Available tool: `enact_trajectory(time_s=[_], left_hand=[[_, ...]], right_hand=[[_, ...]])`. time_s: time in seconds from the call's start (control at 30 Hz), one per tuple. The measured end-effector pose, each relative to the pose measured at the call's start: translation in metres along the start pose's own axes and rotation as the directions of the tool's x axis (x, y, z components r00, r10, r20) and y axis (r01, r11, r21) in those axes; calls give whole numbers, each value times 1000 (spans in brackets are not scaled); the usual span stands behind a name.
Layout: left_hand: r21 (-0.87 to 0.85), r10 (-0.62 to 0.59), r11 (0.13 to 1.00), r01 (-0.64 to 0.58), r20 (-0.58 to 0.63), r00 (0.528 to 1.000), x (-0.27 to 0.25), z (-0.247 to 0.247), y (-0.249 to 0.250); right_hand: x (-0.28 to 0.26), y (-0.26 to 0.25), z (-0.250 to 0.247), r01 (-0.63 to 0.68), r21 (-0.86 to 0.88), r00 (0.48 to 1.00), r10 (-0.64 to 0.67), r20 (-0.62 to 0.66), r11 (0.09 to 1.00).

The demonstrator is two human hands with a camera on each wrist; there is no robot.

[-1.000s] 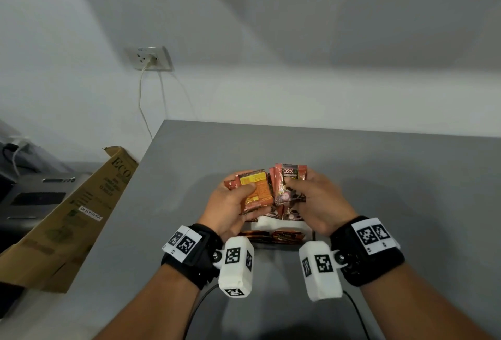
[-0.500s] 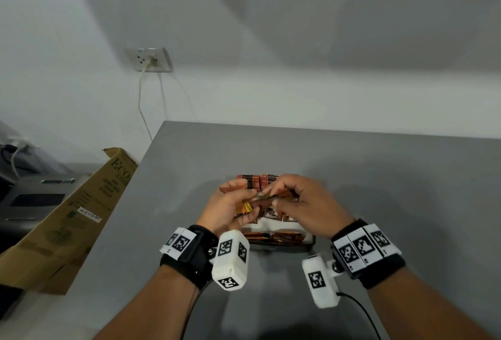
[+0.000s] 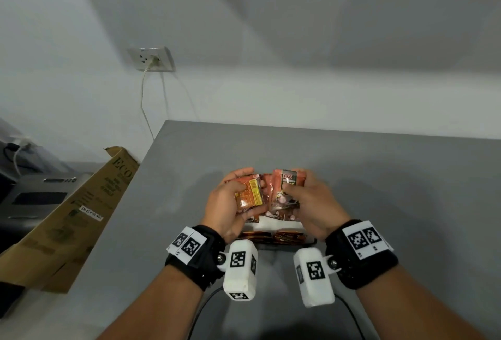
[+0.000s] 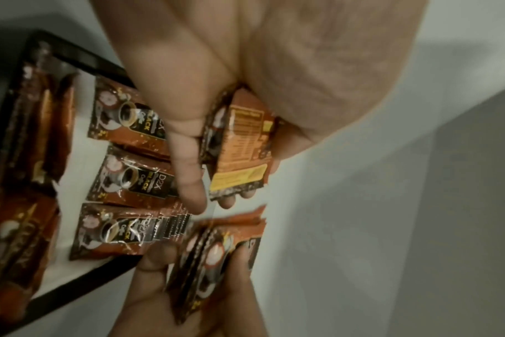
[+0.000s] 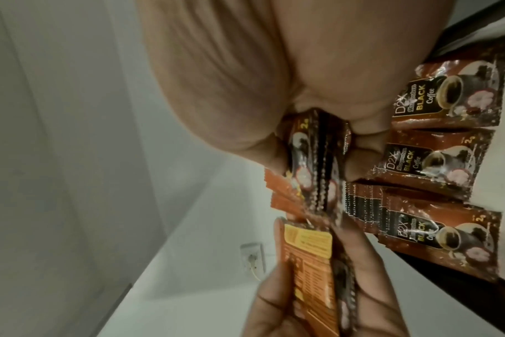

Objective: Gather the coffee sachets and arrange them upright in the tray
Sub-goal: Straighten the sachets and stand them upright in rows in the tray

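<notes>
My left hand [image 3: 233,198] grips a small stack of brown coffee sachets [image 3: 250,194], their orange backs facing me; the same stack [image 4: 239,148] fills the left wrist view. My right hand [image 3: 303,198] holds a second stack of sachets [image 3: 287,190] front side up, seen edge-on [image 5: 401,173] in the right wrist view. Both stacks are raised just above the white, black-rimmed tray [image 3: 276,223]. Several sachets [image 4: 124,177] lie in rows inside the tray [image 4: 81,280], and more stand along its near side [image 3: 273,236].
The tray sits on a grey table [image 3: 393,190]. A folded cardboard box [image 3: 67,217] leans at the table's left edge, beside a grey machine [image 3: 35,196]. A wall socket [image 3: 151,58] with a white cable is on the back wall.
Half a second ago both hands were low with the sachets tipped flat over the tray. Now they have lifted again and each holds its stack face-up, apart from the other.
</notes>
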State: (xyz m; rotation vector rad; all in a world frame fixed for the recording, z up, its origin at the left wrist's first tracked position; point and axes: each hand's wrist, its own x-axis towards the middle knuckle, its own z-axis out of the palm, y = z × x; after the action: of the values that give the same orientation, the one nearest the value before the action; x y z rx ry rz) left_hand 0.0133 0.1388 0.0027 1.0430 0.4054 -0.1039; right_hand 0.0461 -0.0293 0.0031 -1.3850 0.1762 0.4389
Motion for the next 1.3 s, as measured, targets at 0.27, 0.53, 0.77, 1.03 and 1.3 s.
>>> enact_trajectory(time_s=[0.27,0.53,0.77,1.03,1.3], left_hand=[[155,84,984,-85,14,996,1,-3,-8],[-17,-101,995,100,-71,992,6,-5,-6],[300,203,939,-167,-92,975,13,-9,3],[59,10,998,-10,4,1000,1,3,4],[9,-68,998,68,25,997,-5,2,3]], right_hand=[[-7,-9,6,-23,63,994,15,111,998],[-18,-8,3,518,-663,815,-547,190,541],[-23,0,2,373,-477,928,-304,217,796],[-9,-6,9,16,91,1000,-15,-9,996],[-12,-5,4,-32,164,995,17,95,986]])
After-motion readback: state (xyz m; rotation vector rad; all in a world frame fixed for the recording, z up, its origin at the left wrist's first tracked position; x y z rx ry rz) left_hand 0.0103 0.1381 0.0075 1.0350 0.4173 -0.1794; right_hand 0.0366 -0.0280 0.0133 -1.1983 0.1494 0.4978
